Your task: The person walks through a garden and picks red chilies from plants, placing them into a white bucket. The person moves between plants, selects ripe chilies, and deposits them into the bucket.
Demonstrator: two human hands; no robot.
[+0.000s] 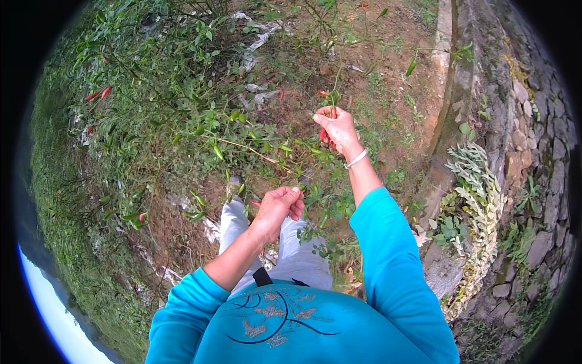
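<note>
My right hand (pixel 337 129) is raised in front of me over the soil, its fingers closed on several red chili peppers (pixel 323 134). One red pepper sits between the thumb and fingertips, just below a green leafy stem tip (pixel 334 97); others poke out under the palm. Closer to my body, my left hand (pixel 279 208) is curled with the thumb against the forefinger. Whether it holds anything is hidden by the fingers. A red pepper tip (pixel 256 203) shows beside its wrist side. Green chili peppers (pixel 218 152) hang on pepper plants (pixel 182 109) left of my hands.
A concrete edge (pixel 443 59) and a stone wall (pixel 545 182) run along the right. Cut leafy branches (pixel 482 204) lie on that edge. Torn pale plastic sheeting (pixel 259 41) lies on the soil. A branch with a green pepper (pixel 411 68) reaches across at upper right.
</note>
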